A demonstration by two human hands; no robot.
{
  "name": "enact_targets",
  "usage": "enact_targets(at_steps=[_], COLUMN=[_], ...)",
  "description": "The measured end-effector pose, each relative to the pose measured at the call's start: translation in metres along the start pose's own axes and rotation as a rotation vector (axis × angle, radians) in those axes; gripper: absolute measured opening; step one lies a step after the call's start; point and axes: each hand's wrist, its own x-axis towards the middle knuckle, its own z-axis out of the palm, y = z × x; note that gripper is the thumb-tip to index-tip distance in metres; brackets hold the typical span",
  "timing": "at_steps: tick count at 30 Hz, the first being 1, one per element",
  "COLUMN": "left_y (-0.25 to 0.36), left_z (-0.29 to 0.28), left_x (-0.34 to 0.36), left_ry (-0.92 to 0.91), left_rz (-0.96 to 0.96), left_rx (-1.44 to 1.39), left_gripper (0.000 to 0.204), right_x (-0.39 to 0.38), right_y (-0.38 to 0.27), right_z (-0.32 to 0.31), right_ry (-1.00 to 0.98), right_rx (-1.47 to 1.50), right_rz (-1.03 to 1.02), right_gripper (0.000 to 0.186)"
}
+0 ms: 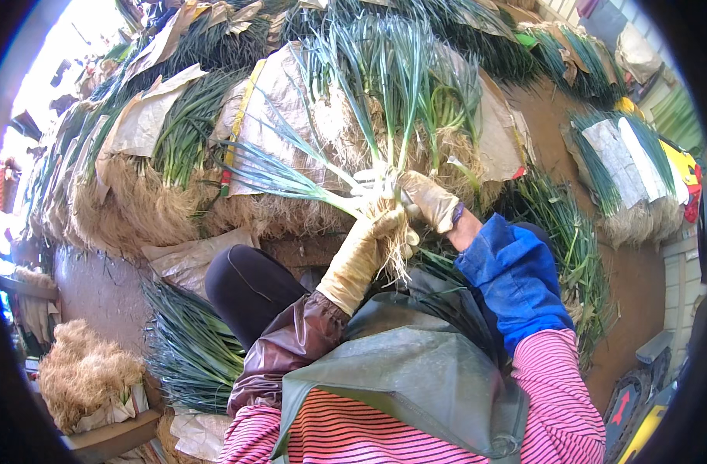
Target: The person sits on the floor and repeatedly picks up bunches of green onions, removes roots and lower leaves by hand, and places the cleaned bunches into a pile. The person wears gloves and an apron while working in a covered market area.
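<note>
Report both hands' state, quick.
Left hand: closed, holding green onions near their roots.
Right hand: at the same onions' pale stems; open or closed, cannot be told.

Left hand [384, 224] curled closed, right hand [429, 199] just beside it, forearms [295, 340] slanting inward (right wrist [466, 230] partly bare)

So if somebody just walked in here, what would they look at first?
Probably the long, onion-like stalks in the middle, held in the gloved left hand, with the gloved right hand close beside them. Next might come the bright blue sleeve, right of the middle, then the big bundles with shaggy, straw-coloured roots heaped at the upper left.
</note>
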Motion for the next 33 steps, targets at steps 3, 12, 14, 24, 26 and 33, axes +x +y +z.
enact_targets(at_steps=[3, 12, 14, 24, 26, 33], left_y=[-0.007, 0.003, 0.012, 0.020, 0.004, -0.087], left_z=[-0.005, 0.021, 0.036, 0.037, 0.014, -0.124], left_x=[0.005, -0.030, -0.034, -0.043, -0.036, 0.015], left_ry=[-0.053, -0.081, -0.100, -0.177, -0.112, -0.022], left_rz=[0.005, -0.115, -0.133, -0.176, -0.168, 0.258], left_rx=[0.056, 0.125, 0.069, 0.414, 0.451, 1.802], left_gripper=[0.034, 0.023, 0.026, 0.026, 0.025, 0.029], right_x=[0.004, -0.024, -0.025, -0.045, -0.049, -0.062], right_y=[0.012, -0.025, -0.031, -0.073, -0.076, -0.102], right_z=[-0.007, 0.062, 0.067, 0.070, 0.071, 0.054], right_ry=[-0.096, -0.418, -0.416, -0.223, -0.184, -0.085], right_rx=[0.202, 0.378, 0.369, 0.432, 0.447, 0.450], right_rz=[0.065, 0.244, 0.138, -0.252, -0.296, -0.285], right_gripper=[0.073, 0.068, 0.062, 0.046, 0.046, 0.046])
